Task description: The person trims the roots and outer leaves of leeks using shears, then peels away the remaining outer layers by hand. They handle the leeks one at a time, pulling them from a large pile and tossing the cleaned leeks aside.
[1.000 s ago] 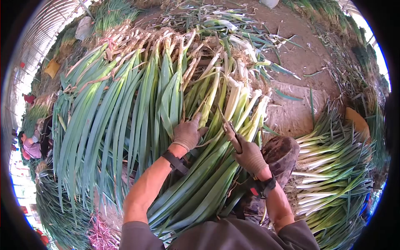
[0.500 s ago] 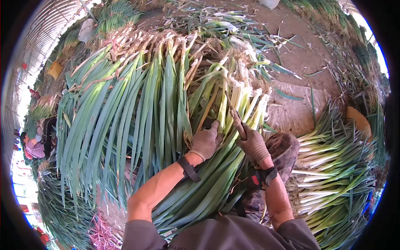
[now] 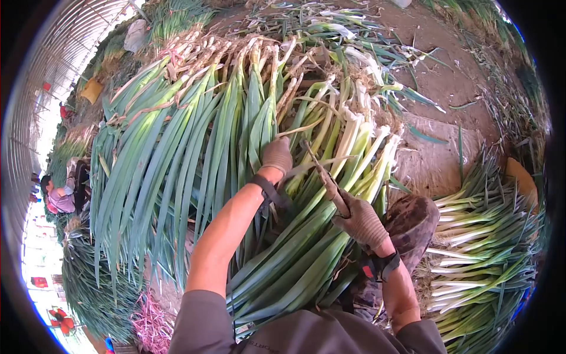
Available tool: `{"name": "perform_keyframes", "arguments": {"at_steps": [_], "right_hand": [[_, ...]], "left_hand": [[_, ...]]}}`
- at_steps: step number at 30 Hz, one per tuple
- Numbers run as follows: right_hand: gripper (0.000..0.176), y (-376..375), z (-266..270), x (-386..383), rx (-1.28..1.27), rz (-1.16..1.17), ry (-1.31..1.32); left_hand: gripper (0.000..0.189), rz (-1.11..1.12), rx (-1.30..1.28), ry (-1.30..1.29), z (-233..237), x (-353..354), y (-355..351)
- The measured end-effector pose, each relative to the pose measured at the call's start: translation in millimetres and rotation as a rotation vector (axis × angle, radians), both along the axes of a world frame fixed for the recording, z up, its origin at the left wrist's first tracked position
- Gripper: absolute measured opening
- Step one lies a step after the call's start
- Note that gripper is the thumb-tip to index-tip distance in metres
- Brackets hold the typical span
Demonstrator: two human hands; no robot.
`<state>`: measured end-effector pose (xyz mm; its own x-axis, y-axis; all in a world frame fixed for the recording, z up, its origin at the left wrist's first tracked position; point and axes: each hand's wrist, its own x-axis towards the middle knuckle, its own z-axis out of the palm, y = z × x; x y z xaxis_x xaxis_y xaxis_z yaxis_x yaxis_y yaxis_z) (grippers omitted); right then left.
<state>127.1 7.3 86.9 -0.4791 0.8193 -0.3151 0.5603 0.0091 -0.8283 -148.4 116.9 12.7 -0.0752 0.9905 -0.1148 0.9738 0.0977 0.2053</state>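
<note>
My left hand (image 3: 277, 156), in a beige knit glove, is closed among the green tops of the large scallions. A yellowed leaf (image 3: 302, 128) runs up and right from its fingers, which appear to grip it. My right hand (image 3: 362, 224), gloved too, is wrapped round the handle of a narrow brownish knife (image 3: 328, 183) that points up and left. Under the knife lie trimmed-looking scallions (image 3: 365, 156) with pale stalks, their leaves running down across my lap. A thin, blurred strip of leaf (image 3: 321, 161) crosses near the blade.
Untrimmed scallions (image 3: 171, 147) with dry roots spread on the left. Pale-stalked scallions (image 3: 471, 242) are stacked at the right, beside a brown sheet (image 3: 433, 159). Leaf scraps (image 3: 336, 29) litter the ground ahead. Pink ties (image 3: 152, 324) lie lower left; another person (image 3: 62, 194) sits far left.
My left hand has left the pale stalks and moved up and left to the neighbouring leaves. My right hand keeps the knife and has shifted little. The whole view has swung slightly.
</note>
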Motion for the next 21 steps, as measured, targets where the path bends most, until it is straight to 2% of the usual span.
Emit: {"name": "perform_keyframes", "arguments": {"at_steps": [5, 7, 10, 12, 14, 16, 18, 19, 20, 21], "right_hand": [[0.065, -2.3, 1.9, 5.9, 0.018, -0.035, 0.072], [0.065, -6.0, -1.3, 14.9, -0.128, -0.056, 0.198], [0.065, -9.0, -11.3, 31.4, -0.361, -0.077, 0.32], [0.066, -12.5, -35.6, 38.5, -0.485, -0.129, 0.418], [0.03, -10.6, -11.7, 37.8, -0.497, -0.216, 0.541], [0.016, -4.4, -3.9, 38.4, -0.511, -0.268, 0.631], [0.017, -4.7, -7.3, 42.6, -0.532, -0.277, 0.669], [0.018, -3.1, -8.0, 45.3, -0.542, -0.276, 0.681], [0.02, -1.4, -8.9, 47.9, -0.553, -0.275, 0.693], [0.02, -2.4, -9.1, 49.6, -0.585, -0.301, 0.708]], "left_hand": [[0.033, 0.019, 0.064, 0.269, -49.9, 5.9, 39.9], [0.034, 0.034, 0.044, 0.446, -60.8, 13.9, 46.4], [0.034, 0.082, -0.071, 0.455, -59.1, 13.7, 52.8], [0.034, 0.099, -0.12, 0.335, -47.8, 8.6, 54.5], [0.034, 0.079, -0.188, 0.183, -21.1, 4.6, 54.7], [0.058, 0.029, -0.319, -0.053, -5.0, -6.3, 60.3], [0.065, 0.177, -0.322, -0.615, -1.9, -18.1, 65.2], [0.064, 0.128, -0.209, -0.788, 6.8, -17.3, 68.9], [0.057, 0.113, -0.213, -0.854, 18.0, -18.8, 80.7], [0.051, 0.103, -0.232, -0.921, 58.7, -6.8, 81.3]]}}
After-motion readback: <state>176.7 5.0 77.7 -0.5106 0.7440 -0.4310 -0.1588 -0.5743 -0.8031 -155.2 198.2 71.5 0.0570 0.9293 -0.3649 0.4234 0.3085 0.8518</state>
